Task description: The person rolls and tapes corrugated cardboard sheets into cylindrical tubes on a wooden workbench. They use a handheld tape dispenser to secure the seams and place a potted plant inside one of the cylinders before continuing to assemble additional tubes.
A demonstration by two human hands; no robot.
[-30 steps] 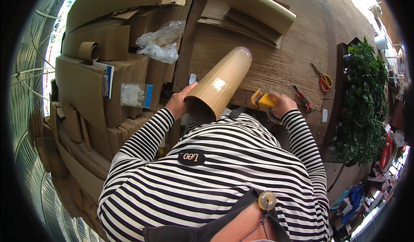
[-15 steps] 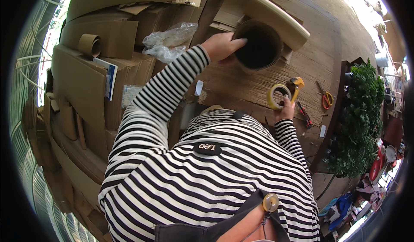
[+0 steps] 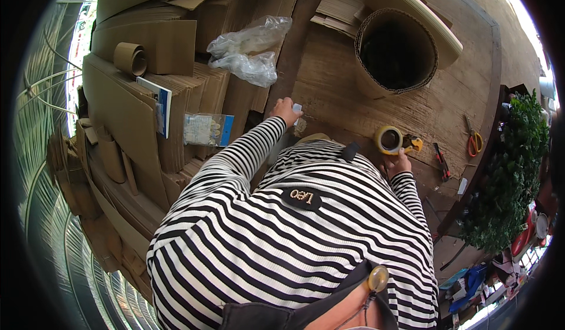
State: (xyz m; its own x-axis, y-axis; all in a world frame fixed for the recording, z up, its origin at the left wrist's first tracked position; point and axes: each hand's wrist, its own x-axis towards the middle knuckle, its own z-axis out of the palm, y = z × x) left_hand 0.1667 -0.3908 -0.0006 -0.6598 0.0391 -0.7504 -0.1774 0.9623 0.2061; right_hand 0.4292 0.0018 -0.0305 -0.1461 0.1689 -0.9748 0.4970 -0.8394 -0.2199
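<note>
My left hand point(image 3: 285, 112) is at the near left edge of the wooden table, its fingers closed at a small white slip point(image 3: 298, 108), which they seem to pinch. My right hand point(image 3: 400, 163) grips a yellow tape dispenser point(image 3: 414, 144) with a wide roll of tape point(image 3: 388, 139) on it, close to the table's near edge. Beyond both hands, a round corrugated cardboard tube point(image 3: 376, 87) stands upright with its dark open top facing up. Neither hand touches it.
Right of the dispenser lie a red-black utility knife point(image 3: 441, 162) and orange-handled scissors point(image 3: 473, 139). Flat cardboard pieces point(image 3: 341, 9) are behind the tube. Stacked cardboard point(image 3: 135, 118) fills the left, with a clear plastic bag point(image 3: 253, 50) on it. Green foliage point(image 3: 512, 177) borders the table's right.
My left hand has let go of the tube's rim and come back to the white slip near the table edge. My right hand still holds the dispenser, now turned. The view has shifted.
</note>
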